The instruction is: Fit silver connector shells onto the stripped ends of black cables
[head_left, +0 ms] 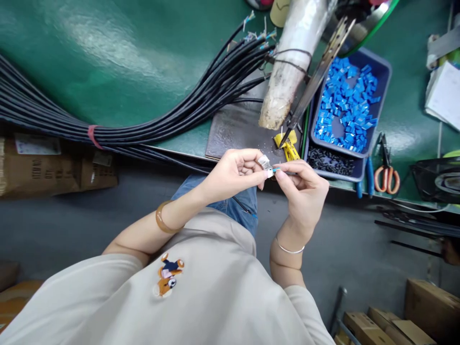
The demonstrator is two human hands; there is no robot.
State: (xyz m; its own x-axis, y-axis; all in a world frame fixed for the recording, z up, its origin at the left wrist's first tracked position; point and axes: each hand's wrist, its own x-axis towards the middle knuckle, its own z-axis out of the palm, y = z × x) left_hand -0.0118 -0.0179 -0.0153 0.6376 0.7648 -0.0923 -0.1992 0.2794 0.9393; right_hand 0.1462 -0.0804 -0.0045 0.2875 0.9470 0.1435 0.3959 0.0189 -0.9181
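My left hand (pixel 239 171) is closed, thumb and forefinger pinching a small silvery-white piece (pixel 265 162) whose exact kind I cannot make out. Facing it, my right hand (pixel 301 181) pinches thin blue wires (pixel 276 170) by their ends. The fingertips of both hands almost meet in front of the table edge. Just beyond them lies a yellow hand tool (pixel 290 147) on a dark metal plate (pixel 230 133). Below the hands, a black cable end (pixel 241 204) with a blue tip rests over my lap.
A bundle of black cables (pixel 151 125), tied with a red band (pixel 94 136), crosses the green table (pixel 100 57). A wrapped tube (pixel 291 62) overhangs the plate. To the right stand a bin of blue parts (pixel 384 91), a bin of black parts (pixel 354 173) and orange-handled scissors (pixel 386 178).
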